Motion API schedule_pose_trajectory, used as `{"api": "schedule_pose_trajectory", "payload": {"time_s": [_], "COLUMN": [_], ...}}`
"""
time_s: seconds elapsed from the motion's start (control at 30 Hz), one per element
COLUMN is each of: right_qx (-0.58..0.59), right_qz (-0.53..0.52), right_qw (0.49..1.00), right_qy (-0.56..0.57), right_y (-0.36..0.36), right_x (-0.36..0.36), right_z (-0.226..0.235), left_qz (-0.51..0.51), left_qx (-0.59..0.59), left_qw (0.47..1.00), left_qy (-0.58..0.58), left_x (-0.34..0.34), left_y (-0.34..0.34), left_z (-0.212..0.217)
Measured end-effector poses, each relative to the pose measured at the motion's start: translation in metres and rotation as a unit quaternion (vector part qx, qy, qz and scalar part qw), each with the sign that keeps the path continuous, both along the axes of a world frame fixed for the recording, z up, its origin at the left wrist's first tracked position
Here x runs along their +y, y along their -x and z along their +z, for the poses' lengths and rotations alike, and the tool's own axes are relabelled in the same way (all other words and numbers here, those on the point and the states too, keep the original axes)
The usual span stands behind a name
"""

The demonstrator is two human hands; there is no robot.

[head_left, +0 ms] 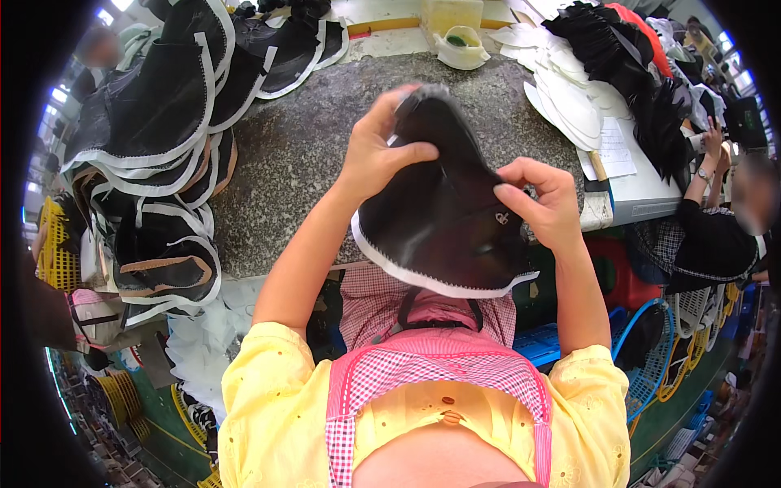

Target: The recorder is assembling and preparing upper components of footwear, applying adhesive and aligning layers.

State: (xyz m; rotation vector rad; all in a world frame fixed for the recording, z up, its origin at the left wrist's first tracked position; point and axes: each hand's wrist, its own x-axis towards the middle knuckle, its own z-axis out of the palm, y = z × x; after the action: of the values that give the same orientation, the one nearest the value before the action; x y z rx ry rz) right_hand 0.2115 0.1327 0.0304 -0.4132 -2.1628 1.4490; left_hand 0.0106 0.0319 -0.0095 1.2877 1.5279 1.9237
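Note:
Before me, above the near edge of the speckled grey work surface [317, 114], I hold up a black shoe upper [439, 203] with a white stitched strip along its curved lower edge. My left hand [378, 146] grips its narrow upper end, thumb across the black face and the other fingers behind. On the opposite side, my right hand [543, 195] pinches the edge between thumb and fingers, just above a small light mark. Stacked at the left lie several similar black uppers [150, 122] with white edging.
White cut pieces [565, 93] and a black pile [614, 57] lie at the back right. A small pot with green contents [462, 53] stands at the far edge. Blue plastic baskets [647, 350] are low on the right, near another person [720, 220]. A yellow basket [58, 248] stands left.

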Motion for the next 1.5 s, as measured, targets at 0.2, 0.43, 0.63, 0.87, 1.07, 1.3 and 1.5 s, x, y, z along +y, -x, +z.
{"api": "schedule_pose_trajectory", "payload": {"time_s": [0.2, 0.43, 0.63, 0.87, 1.07, 1.3, 1.5], "right_qx": [0.076, -0.008, 0.124, 0.253, 0.118, 0.070, 0.048], "right_qz": [-0.172, 0.005, -0.028, -0.020, -0.032, -0.035, -0.037], "right_qw": [0.943, 0.985, 0.949, 0.903, 0.941, 0.958, 0.960], "right_qy": [-0.276, 0.171, 0.288, 0.347, 0.315, 0.277, 0.274], "right_y": [0.023, 0.027, 0.032, -0.001, -0.017, -0.011, -0.010], "right_x": [-0.033, -0.039, -0.020, -0.023, -0.027, -0.031, -0.028], "right_z": [-0.011, -0.006, -0.061, -0.094, -0.103, -0.090, -0.092], "left_qz": [0.214, 0.024, 0.009, 0.022, -0.003, -0.007, -0.007], "left_qx": [0.218, 0.025, -0.173, 0.029, 0.032, 0.061, 0.050], "left_qw": [0.952, 0.995, 0.980, 0.993, 0.989, 0.987, 0.986], "left_qy": [0.034, 0.093, 0.098, 0.116, 0.147, 0.150, 0.161], "left_x": [-0.030, -0.044, -0.038, -0.040, -0.037, -0.036, -0.034], "left_y": [-0.040, -0.054, -0.071, -0.083, -0.084, -0.085, -0.084], "left_z": [0.035, 0.002, -0.040, -0.044, -0.045, -0.044, -0.041]}}
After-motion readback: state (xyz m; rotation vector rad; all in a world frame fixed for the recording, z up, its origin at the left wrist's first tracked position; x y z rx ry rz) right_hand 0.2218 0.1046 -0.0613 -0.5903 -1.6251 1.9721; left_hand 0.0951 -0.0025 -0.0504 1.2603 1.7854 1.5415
